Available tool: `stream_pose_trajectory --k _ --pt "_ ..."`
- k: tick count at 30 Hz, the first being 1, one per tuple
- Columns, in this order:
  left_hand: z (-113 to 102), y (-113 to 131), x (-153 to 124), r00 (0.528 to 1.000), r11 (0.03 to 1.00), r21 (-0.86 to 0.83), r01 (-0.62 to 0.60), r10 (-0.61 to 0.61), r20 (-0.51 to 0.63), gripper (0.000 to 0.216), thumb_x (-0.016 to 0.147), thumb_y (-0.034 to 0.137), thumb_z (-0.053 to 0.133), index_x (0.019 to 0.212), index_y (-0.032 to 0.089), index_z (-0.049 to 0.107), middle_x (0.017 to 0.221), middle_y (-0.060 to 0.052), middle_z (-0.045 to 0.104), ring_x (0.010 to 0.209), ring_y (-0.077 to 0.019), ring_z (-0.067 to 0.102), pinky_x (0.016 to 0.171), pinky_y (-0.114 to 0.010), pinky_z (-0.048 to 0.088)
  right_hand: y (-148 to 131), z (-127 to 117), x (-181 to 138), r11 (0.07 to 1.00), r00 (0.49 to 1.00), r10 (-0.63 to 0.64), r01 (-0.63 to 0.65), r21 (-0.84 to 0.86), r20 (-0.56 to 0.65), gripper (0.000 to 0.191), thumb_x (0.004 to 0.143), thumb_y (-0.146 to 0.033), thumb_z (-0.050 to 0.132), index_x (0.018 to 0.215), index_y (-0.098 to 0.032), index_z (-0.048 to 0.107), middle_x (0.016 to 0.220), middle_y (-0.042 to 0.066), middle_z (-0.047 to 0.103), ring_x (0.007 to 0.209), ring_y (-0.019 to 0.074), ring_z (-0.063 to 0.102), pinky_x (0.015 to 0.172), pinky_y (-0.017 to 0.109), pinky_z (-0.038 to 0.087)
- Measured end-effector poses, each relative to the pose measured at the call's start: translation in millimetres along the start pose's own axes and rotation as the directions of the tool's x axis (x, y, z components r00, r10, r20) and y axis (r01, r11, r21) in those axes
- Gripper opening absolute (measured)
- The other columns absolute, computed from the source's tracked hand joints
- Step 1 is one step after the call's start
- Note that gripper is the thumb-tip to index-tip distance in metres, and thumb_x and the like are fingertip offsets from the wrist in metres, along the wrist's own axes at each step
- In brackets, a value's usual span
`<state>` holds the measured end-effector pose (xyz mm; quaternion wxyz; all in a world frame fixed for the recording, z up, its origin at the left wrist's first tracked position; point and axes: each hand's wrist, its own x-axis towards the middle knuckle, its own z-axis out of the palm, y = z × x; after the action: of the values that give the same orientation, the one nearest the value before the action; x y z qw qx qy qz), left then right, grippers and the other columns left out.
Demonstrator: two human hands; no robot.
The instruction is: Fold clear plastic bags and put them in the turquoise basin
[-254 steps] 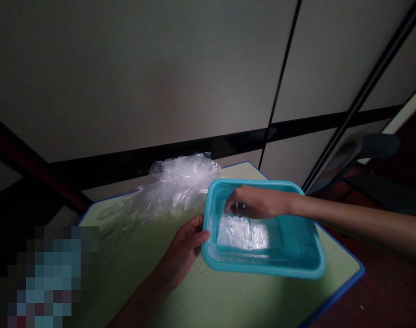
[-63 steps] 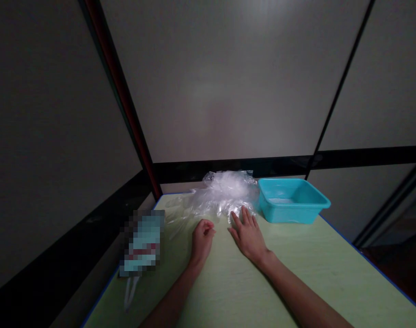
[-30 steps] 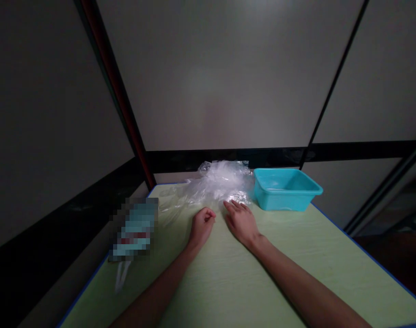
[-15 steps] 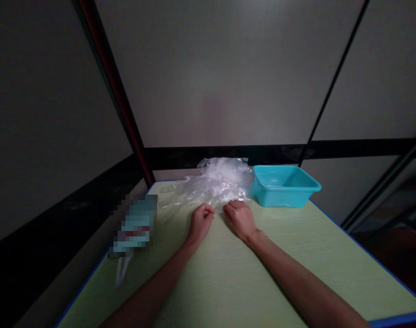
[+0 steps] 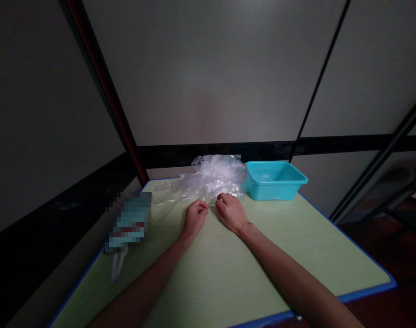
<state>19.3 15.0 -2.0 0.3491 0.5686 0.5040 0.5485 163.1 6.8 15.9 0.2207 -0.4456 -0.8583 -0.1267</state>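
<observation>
A crumpled heap of clear plastic bags or film (image 5: pixel 214 175) lies at the far side of the table, just beyond my hands. My left hand (image 5: pixel 195 217) is closed in a pinch, thumb against fingertips, at the near edge of the plastic. Beside it, a small gap away, my right hand (image 5: pixel 232 212) rests palm down with its fingers curled under at the plastic's edge. A thin bit of clear film shows between the two hands. What either set of fingertips holds, if anything, is too small or hidden to make out.
A turquoise plastic basin (image 5: pixel 274 184) stands at the far right, against the plastic. At the left edge lies a blurred-out greenish item (image 5: pixel 127 223) with a pale strap (image 5: pixel 118 264). Panelled walls border the blue-edged, light green table (image 5: pixel 211 273) behind and at left.
The view has shifted slightly, so everything sits a little further left and higher, and the table's front edge shows more. Both hands keep nearly the same pose by the plastic.
</observation>
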Motion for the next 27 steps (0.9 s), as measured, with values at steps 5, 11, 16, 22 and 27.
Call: stream_pose_trajectory --k 5,11,16,22,27 --pt "-1 3 -3 1.000 1.000 -0.002 0.001 -0.001 0.016 0.011 0.053 0.008 0.044 0.055 0.017 0.050 0.051 0.005 0.051 0.050 -0.0107 0.051 0.052 -0.020 0.039 -3 -1 -2 1.000 1.000 0.000 0.000 -0.006 0.014 0.010 0.082 -0.014 0.046 0.085 -0.016 0.055 0.093 0.007 0.053 0.085 0.0184 0.045 0.069 0.029 0.031" --pt "0 3 -3 1.000 1.000 0.017 0.011 -0.011 0.018 0.010 0.053 0.008 0.045 0.054 0.017 0.050 0.051 0.005 0.051 0.050 -0.0108 0.051 0.052 -0.020 0.040 -2 1 -1 0.999 1.000 0.019 -0.019 0.026 0.023 0.011 0.083 -0.015 0.044 0.086 -0.015 0.055 0.096 0.007 0.053 0.085 0.0182 0.046 0.069 0.028 0.032" --pt "0 5 -5 1.000 0.999 0.042 0.019 -0.019 0.010 0.010 0.053 0.009 0.044 0.054 0.017 0.050 0.049 0.005 0.051 0.050 -0.0110 0.051 0.051 -0.020 0.038 -2 0 0 0.998 0.999 0.011 -0.013 0.055 0.046 0.011 0.083 -0.016 0.044 0.086 -0.016 0.055 0.095 0.007 0.052 0.083 0.0168 0.048 0.068 0.028 0.032" --pt "0 8 -5 1.000 0.996 0.092 0.020 -0.019 -0.012 0.008 0.053 0.012 0.044 0.055 0.018 0.049 0.051 0.005 0.051 0.051 -0.0119 0.051 0.051 -0.021 0.038 -1 0 1 0.998 0.998 0.004 -0.008 0.064 0.068 0.012 0.084 -0.017 0.042 0.086 -0.016 0.054 0.092 0.006 0.052 0.080 0.0168 0.050 0.067 0.028 0.032" --pt "-7 29 -30 0.999 0.979 0.205 -0.002 0.012 -0.049 0.008 0.054 0.012 0.046 0.054 0.019 0.048 0.051 0.005 0.047 0.051 -0.0124 0.045 0.052 -0.022 0.035 0 0 1 0.998 0.996 0.001 -0.007 0.064 0.084 0.013 0.084 -0.017 0.041 0.085 -0.016 0.054 0.090 0.006 0.053 0.079 0.0172 0.050 0.068 0.028 0.033"
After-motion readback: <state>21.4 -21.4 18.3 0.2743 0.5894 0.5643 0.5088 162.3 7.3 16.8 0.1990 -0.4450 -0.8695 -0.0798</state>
